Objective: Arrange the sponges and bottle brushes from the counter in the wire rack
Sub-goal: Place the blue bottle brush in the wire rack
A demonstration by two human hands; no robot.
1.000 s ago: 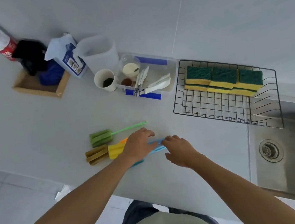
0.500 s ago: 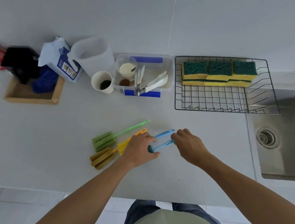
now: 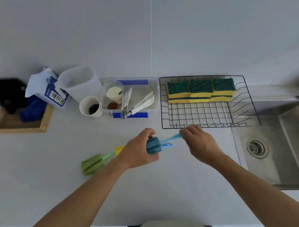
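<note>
The left hand (image 3: 137, 150) is closed around the blue sponge head of a blue bottle brush (image 3: 153, 146). The head sticks out of the fist on the side toward the wire rack (image 3: 210, 123). The thin blue handle of this brush goes from the head toward the right hand (image 3: 199, 142), whose fingers (image 3: 184, 132) pinch the far end of the handle. So this brush lies between the two hands, lifted above the bench (image 3: 116, 189), just in front of the near edge of the wire rack. A second short blue piece (image 3: 166, 145) shows just under the head; I cannot tell if it belongs to another brush.

Behind the left hand, on the side away from the wire rack, a green bottle brush (image 3: 92, 163) lies flat on the bench with its green handle pointing toward the hand. A yellow sponge head (image 3: 119, 149) shows just beside the left hand, partly hidden by it; I cannot tell whether the hand touches it.

Inside the wire rack, the sponges (image 3: 201, 91), yellow with a dark green top, stand in a row along the far side. The near part of the rack floor is bare wire. The rack stands on the bench beside the steel sink (image 3: 290, 148).
</note>
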